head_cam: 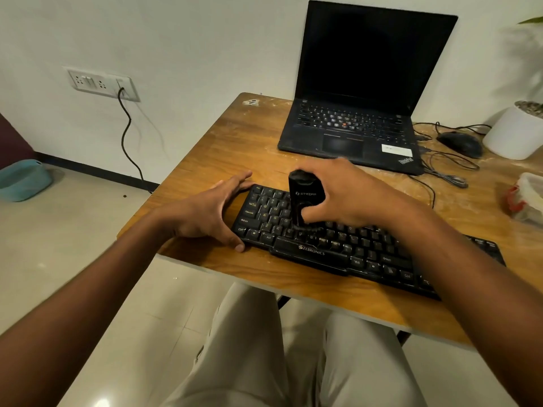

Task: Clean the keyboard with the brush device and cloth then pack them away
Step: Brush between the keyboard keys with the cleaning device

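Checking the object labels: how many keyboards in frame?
2. The Zebronics keyboard lies at the table's near edge under both hands; the ThinkPad laptop's built-in keyboard is behind it. None appear hidden.

Dim, warm indoor light, seemingly from overhead. Soft shadow under the left hand [210,212] on the wooden table [223,148]. Pale glare on the floor tiles [97,402] at bottom left. Strong wide-angle bending at the edges. Slight blur on the plant [529,57] at far right; laptop screen [373,54] black, unlit.
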A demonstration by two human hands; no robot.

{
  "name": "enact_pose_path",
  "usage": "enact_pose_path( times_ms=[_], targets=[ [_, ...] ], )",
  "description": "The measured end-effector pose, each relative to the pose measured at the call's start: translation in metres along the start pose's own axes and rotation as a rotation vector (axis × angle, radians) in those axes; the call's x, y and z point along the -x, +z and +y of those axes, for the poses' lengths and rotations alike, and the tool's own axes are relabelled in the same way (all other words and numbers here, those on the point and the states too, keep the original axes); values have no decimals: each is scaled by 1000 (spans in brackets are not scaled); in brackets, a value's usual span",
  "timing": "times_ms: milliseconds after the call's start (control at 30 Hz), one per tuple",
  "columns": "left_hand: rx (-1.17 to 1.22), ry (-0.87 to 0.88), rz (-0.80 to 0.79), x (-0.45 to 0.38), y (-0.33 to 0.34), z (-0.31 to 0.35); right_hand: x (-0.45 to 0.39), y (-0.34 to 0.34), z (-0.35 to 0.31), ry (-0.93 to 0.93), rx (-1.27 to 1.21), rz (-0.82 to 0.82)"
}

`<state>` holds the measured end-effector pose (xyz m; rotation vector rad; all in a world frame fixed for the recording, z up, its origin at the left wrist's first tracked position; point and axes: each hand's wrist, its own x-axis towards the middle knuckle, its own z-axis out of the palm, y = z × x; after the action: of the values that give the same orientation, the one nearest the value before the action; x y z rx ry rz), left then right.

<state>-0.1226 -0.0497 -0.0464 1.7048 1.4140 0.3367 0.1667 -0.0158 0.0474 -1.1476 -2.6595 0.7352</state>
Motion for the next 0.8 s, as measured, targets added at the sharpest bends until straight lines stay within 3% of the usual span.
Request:
enact_pose_path(
  times_ms=[133, 267, 467, 667, 800],
  targets=[
    [2, 12, 9, -1, 1, -1, -12, 17, -12, -97, -218, 169],
    [13, 20, 5, -2, 1, -3, -17, 40, -15, -141, -180, 115],
    [-1, 6, 0, 0, 0, -1, 9, 6, 8, 19, -38, -37],
    [5, 12, 10, 0, 1, 0, -2, 19, -7, -86, -205, 180],
    [2, 12, 5, 1, 0, 0, -8, 39, -8, -113, -207, 164]
  ],
)
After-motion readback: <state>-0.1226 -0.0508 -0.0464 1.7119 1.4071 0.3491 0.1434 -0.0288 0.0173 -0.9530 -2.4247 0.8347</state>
